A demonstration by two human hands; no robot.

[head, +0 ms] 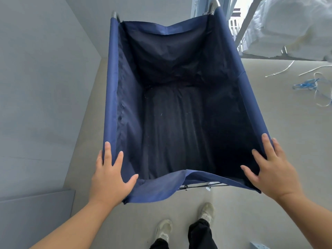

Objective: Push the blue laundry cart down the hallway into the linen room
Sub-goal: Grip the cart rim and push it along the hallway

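Note:
The blue laundry cart (115, 83) fills the middle of the head view, a navy fabric bag slung on a metal frame, with nothing inside it. My left hand (110, 174) lies flat on the near left corner of its rim, fingers spread over the fabric. My right hand (271, 169) rests on the near right corner the same way, fingers apart and pointing forward. Neither hand is curled around the rail. My feet show on the floor just behind the cart.
A grey wall (45, 87) runs close along the cart's left side. At the upper right stands a metal rack (249, 20) with a big white sack (294, 29). Loose white and blue straps (312, 85) lie on the beige floor to the right.

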